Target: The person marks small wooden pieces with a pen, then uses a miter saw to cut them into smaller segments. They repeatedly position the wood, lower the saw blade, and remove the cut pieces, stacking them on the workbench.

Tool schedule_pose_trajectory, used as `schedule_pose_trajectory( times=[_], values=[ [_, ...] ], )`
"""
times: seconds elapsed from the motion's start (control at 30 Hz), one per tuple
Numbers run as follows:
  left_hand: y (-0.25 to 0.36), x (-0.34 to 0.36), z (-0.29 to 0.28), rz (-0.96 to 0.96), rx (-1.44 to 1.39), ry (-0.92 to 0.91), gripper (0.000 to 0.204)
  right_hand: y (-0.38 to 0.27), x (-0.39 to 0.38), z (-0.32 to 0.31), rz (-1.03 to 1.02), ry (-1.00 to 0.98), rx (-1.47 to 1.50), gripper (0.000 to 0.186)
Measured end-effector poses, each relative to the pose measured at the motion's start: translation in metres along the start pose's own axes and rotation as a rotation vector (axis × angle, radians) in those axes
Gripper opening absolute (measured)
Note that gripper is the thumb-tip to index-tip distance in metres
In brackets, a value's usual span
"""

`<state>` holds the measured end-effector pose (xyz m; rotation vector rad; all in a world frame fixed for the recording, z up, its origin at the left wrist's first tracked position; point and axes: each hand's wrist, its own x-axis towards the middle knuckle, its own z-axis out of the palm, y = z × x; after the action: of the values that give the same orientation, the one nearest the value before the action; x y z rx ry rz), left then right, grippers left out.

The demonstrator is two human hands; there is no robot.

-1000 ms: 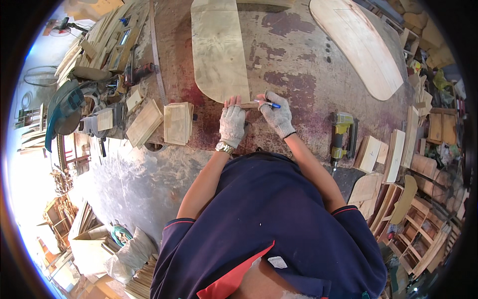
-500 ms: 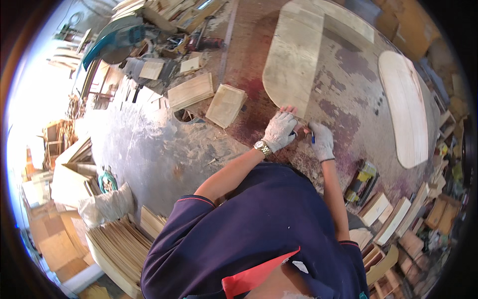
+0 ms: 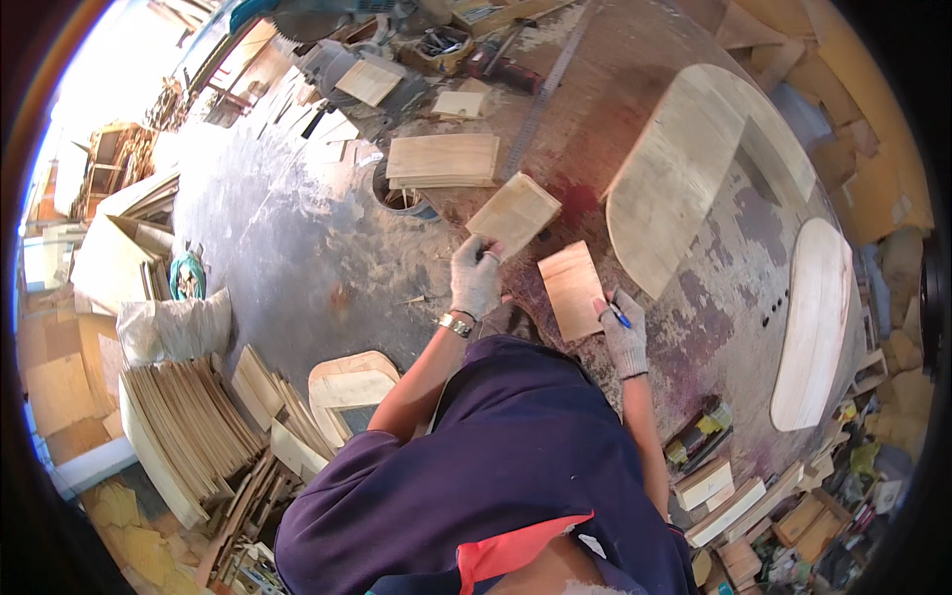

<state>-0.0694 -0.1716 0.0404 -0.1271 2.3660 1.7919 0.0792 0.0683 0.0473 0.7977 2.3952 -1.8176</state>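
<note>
My left hand (image 3: 476,279), in a white knit glove, has its thumb and fingers closed on the near corner of a small stack of rectangular wooden boards (image 3: 518,212). My right hand (image 3: 625,338), also gloved, pinches the right edge of a single small wooden board (image 3: 572,292). A blue pen (image 3: 619,315) is tucked in the same hand. Beyond the right hand lies a large pale wooden panel (image 3: 662,183) with a rounded end.
Another stack of boards (image 3: 443,159) lies beside a round opening (image 3: 402,193) in the worktable (image 3: 297,268). A circular saw (image 3: 307,20) stands far left, near a drill (image 3: 506,71). At right are a long rounded board (image 3: 815,327) and a yellow-black nail gun (image 3: 700,433).
My left hand has moved left, away from my right hand, onto the board stack. The small board now shows face-up at my right hand. The view has shifted.
</note>
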Motion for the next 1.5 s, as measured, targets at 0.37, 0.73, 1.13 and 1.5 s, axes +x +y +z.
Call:
schedule_pose_trajectory(
  times=[0.37, 0.73, 1.13, 1.5],
  values=[
    [-0.045, 0.134, -0.110, 0.037, 0.264, 0.365, 0.038, -0.047, 0.054, 0.081, -0.047, 0.122, 0.068, 0.032],
    [-0.078, 0.270, -0.156, -0.116, 0.738, 0.216, 0.058, -0.018, 0.005, 0.056, 0.166, 0.124, 0.167, 0.030],
    [-0.024, 0.257, -0.145, 0.262, 1.123, -0.361, 0.099, -0.018, 0.010, 0.064, 0.267, 0.198, 0.478, 0.034],
    [0.009, 0.237, -0.181, 0.019, 0.507, -0.624, 0.062, -0.023, -0.001, 0.061, 0.181, 0.054, 0.308, 0.037]
  ],
)
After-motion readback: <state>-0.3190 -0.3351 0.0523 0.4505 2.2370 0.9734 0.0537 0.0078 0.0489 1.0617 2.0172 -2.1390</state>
